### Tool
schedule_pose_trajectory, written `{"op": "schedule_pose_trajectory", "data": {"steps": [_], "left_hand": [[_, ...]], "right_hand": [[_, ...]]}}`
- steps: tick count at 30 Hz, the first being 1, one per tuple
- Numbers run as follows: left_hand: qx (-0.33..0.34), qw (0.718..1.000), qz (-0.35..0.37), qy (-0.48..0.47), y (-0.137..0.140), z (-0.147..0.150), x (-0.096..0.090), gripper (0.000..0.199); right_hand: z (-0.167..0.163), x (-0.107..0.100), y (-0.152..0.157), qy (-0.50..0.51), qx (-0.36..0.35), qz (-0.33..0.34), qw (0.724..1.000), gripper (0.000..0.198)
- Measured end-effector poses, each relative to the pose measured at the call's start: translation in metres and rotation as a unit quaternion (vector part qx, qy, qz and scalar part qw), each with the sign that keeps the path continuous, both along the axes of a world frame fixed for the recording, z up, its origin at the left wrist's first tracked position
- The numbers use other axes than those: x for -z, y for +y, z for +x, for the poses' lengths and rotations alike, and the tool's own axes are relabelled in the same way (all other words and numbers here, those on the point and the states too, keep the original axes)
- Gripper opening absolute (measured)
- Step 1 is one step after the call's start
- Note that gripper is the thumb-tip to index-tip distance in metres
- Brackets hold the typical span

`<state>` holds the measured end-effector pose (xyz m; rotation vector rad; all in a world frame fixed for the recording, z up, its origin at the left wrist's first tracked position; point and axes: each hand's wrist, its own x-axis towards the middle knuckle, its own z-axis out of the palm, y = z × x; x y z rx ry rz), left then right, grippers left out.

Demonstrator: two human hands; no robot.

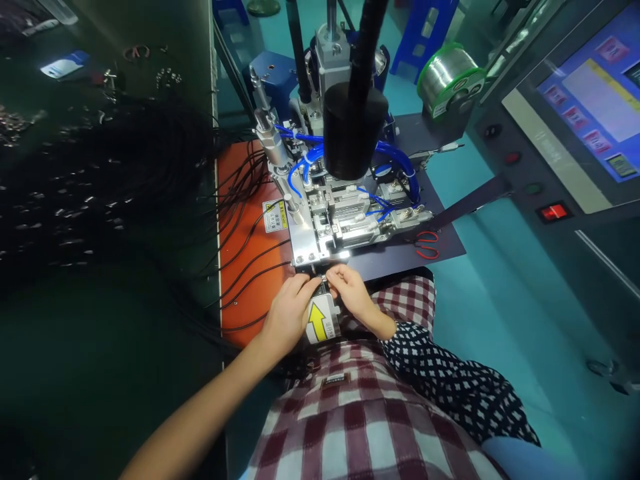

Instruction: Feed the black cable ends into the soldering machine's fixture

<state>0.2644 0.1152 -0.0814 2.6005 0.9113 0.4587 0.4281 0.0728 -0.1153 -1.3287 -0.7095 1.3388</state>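
Note:
At the front of a soldering machine (305, 240), my two hands meet over a small track. My left hand (285, 313) is closed, its thumb and fingertips pressed in near a tiny shiny part (324, 279). From the other side my right hand (349, 291) pinches at the same spot. What lies between the fingertips is too small and covered to name. Just below them is a plate with a yellow arrow (317, 323). Several thin black cables (250, 267) run over the orange surface (240, 233) toward the machine, left of my left hand.
A dark heap of black cables (135, 147) fills the left bench. Above the machine hangs a black cylinder (355, 137) on a flexible tube. Solder wire sits on a green spool (447, 73). Red-handled scissors (427, 245) lie at the right, before a control panel (543, 167) with a screen.

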Motion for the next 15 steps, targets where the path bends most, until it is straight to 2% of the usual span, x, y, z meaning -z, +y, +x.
{"op": "schedule_pose_trajectory", "data": {"steps": [6, 10, 13, 15], "left_hand": [[-0.010, 0.999, 0.031, 0.020, -0.002, 0.003, 0.007, 0.035], [-0.034, 0.999, 0.021, 0.028, -0.010, 0.003, 0.006, 0.036], [-0.078, 0.997, 0.001, -0.002, -0.026, -0.009, 0.004, 0.040], [-0.132, 0.991, 0.006, 0.019, -0.041, -0.020, 0.003, 0.047]], "right_hand": [[-0.003, 0.007, 0.001, 0.001, 0.008, 0.009, 1.000, 0.030], [-0.004, 0.009, 0.002, 0.016, 0.014, 0.000, 1.000, 0.032], [-0.003, 0.008, 0.002, 0.016, 0.007, 0.005, 1.000, 0.032], [-0.003, 0.008, 0.002, 0.017, 0.004, 0.007, 1.000, 0.031]]}}
